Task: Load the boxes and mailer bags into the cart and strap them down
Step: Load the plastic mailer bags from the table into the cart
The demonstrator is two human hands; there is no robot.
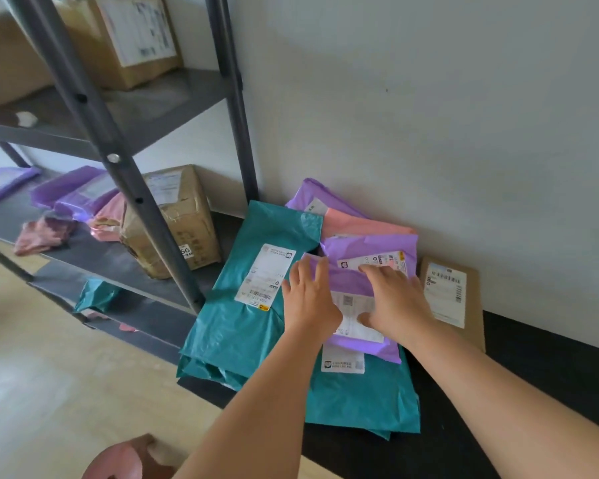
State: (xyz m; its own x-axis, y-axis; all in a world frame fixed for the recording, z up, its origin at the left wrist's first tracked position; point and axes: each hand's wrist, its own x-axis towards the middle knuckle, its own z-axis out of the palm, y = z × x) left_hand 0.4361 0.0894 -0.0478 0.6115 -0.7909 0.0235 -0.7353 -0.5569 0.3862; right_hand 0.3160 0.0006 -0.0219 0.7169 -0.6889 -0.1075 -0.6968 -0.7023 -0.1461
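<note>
A heap of mailer bags lies on a black surface (533,368) against the wall. A large teal bag (242,305) with a white label lies at the left of the heap. On top lies a purple bag (351,283) with labels, over a pink bag (360,224) and another purple bag (312,195). My left hand (308,299) rests with straight fingers on the left edge of the top purple bag. My right hand (395,299) lies flat on the same bag, fingers spread over its label. A flat brown box (471,299) lies to the right of the heap.
A grey metal shelf rack (118,140) stands to the left. Its shelves hold a taped cardboard box (177,219), another box (128,36) higher up, and purple, pink and teal mailer bags. Light wood floor (49,375) lies at the lower left. A white wall rises behind.
</note>
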